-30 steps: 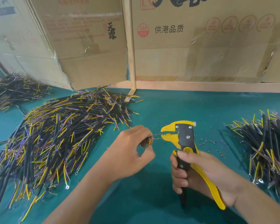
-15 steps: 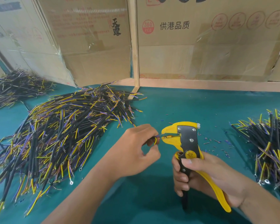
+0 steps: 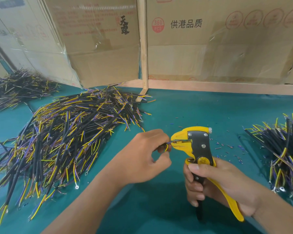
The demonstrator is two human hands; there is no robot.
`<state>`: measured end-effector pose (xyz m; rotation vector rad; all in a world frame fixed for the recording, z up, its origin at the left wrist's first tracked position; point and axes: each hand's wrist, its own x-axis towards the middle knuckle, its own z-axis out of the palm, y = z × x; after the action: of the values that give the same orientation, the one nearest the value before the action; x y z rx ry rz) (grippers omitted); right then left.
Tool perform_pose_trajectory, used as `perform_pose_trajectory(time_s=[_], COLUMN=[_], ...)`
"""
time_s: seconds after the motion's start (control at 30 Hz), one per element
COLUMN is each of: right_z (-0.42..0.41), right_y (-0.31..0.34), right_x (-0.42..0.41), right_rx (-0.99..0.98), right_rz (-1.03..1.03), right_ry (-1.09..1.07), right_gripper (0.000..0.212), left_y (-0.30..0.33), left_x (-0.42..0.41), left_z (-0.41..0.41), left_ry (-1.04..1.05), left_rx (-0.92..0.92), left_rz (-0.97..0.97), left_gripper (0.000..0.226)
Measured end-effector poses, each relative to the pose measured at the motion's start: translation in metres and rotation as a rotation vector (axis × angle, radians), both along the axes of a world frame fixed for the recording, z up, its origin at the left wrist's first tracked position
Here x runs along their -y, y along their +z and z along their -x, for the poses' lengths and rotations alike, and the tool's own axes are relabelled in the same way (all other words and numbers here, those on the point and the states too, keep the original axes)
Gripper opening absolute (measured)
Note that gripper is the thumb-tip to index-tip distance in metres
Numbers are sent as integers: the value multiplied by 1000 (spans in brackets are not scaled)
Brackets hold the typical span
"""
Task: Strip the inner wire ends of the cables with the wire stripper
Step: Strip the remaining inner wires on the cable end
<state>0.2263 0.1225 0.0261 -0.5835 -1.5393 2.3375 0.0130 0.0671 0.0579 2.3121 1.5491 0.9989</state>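
My left hand (image 3: 142,154) pinches one cable (image 3: 167,146) between curled thumb and fingers, feeding its inner wire end into the mouth of the wire stripper (image 3: 195,146) near the middle of the green surface (image 3: 201,107). My right hand (image 3: 215,181) is wrapped round both handles, thumb on top. To do this well, I judge I should keep the wire straight and level in the slot, seat only the short tip, then squeeze steadily without tugging sideways. The unsorted pile (image 3: 61,141) lies left, another pile (image 3: 282,152) right, and cut insulation bits (image 3: 227,147) scatter just beyond the tool.
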Motion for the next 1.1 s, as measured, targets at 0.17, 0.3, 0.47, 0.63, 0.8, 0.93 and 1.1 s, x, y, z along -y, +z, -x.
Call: perform_pose_trajectory(time_s=[0.17, 0.3, 0.47, 0.63, 0.8, 0.93, 1.1], right_z=[1, 3, 3, 2, -1, -1, -4], right_y=[-2, -1, 4, 9, 10, 9, 10], right_x=[4, 7, 10, 8, 6, 5, 0], right_rx=[73, 135, 157, 123, 107, 108, 64], right_rz=[-63, -85, -43, 3, 10, 9, 29], right_ry=[-59, -139, -174, -215, -228, -236, -252], right_gripper=[45, 58, 62, 55, 53, 55, 53], left_y=[1, -1, -1, 0, 0, -1, -2], left_x=[0, -1, -2, -2, -3, -4, -4], left_z=[0, 1, 2, 4, 5, 7, 9], left_ry=[-21, -19, -17, 10, 7, 16, 37], left_rx=[-4, -21, -30, -46, -49, -56, -58], left_rz=[-10, -4, -1, -13, -9, -15, -19], left_gripper=[16, 14, 18, 9, 17, 16, 14])
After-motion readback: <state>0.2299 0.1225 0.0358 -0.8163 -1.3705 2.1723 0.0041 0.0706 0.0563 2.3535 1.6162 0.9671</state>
